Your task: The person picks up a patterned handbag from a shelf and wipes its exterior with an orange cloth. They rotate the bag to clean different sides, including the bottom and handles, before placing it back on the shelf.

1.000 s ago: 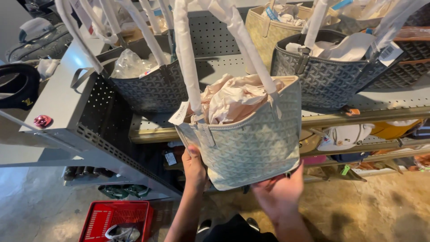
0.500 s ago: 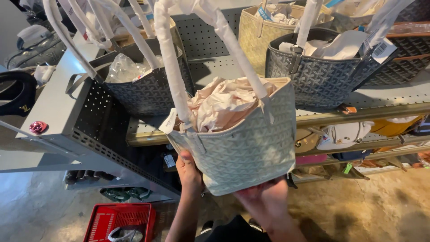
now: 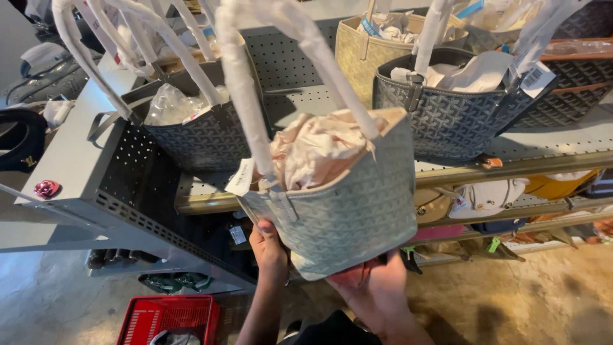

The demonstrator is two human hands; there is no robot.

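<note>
I hold up a pale grey-green patterned tote bag [image 3: 348,204] stuffed with cream tissue paper [image 3: 316,145]; its handles [image 3: 246,96] are wrapped in white paper. My left hand [image 3: 268,246] grips the bag's lower left side from below. My right hand [image 3: 377,287] cups the bottom right corner. A white tag [image 3: 241,177] hangs at the bag's left top edge. The bag is tilted, in front of the shelf.
A perforated metal shelf [image 3: 511,150] carries dark patterned totes [image 3: 447,118] [image 3: 198,137] and a tan one [image 3: 364,51]. Lower shelves hold more bags [image 3: 485,198]. A red basket [image 3: 167,319] sits on the concrete floor at bottom left. A grey cabinet top [image 3: 70,172] is at the left.
The bag has turned and tipped slightly to the left in my hands, and it sits a little further left and nearer the camera. Both hands keep their hold underneath.
</note>
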